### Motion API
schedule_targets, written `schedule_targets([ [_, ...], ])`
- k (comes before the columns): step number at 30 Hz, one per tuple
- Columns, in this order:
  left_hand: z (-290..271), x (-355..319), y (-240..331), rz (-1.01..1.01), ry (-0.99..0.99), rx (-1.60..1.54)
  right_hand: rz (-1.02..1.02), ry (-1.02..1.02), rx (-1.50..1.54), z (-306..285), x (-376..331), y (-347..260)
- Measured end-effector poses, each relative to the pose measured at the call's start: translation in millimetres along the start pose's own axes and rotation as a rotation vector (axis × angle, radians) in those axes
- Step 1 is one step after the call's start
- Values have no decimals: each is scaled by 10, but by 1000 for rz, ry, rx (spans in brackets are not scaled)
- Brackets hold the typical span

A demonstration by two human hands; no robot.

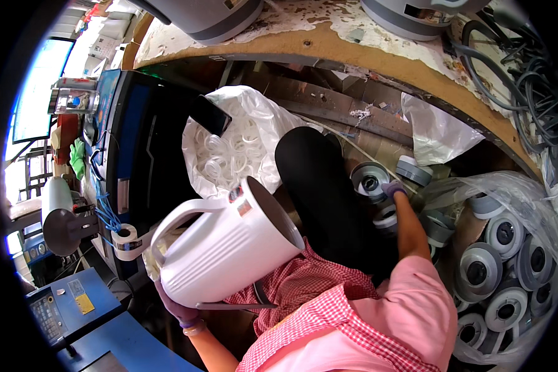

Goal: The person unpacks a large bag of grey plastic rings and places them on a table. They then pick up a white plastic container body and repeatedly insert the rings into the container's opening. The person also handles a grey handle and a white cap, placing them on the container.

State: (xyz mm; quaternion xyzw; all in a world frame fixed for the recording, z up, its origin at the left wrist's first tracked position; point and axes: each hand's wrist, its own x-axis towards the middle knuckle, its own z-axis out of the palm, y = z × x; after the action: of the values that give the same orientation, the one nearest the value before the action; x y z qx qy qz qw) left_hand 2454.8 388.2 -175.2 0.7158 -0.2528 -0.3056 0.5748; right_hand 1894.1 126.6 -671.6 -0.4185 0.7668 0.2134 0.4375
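Note:
A white electric kettle body (229,251) lies tilted across my lap, its open mouth facing up and to the right and its handle to the left. My left hand (178,310), in a purple glove, holds it at its lower end; part of the fingers are hidden behind it. Off to the right, my right hand (393,188), also gloved, closes on the edge of a round grey-and-white kettle base (370,181) with a dark centre ring. Beside this stand another grey base (414,170) and a white-rimmed one (385,219).
A white sack (254,99) of clear rings stands ahead, with a black phone (211,115) on it. At right, a clear plastic bag (514,186) holds several bases. More kettles (214,22) and grey cables (533,93) sit on the worn bench (328,40). Blue machines (74,310) stand left.

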Motion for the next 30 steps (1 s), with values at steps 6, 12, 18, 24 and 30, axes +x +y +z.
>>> schedule_targets([
  [6, 499, 35, 71, -57, 95, -362, -716, 117, 668, -1489, -2270, 50],
  [12, 291, 42, -401, 6, 58, -242, -1003, 377, 292, -1689, -3607, -147],
  [18, 482, -176, -238, 302, -13, 226, -851, 384, 492, -1684, -3820, -316],
  [24, 496, -183, -380, 358, -38, 204, -1330, 253, 802, -1797, -4834, -878],
  [30, 451, 23, -233, 474, -224, 258, -1784, 670, 335, -1890, -5002, -876],
])
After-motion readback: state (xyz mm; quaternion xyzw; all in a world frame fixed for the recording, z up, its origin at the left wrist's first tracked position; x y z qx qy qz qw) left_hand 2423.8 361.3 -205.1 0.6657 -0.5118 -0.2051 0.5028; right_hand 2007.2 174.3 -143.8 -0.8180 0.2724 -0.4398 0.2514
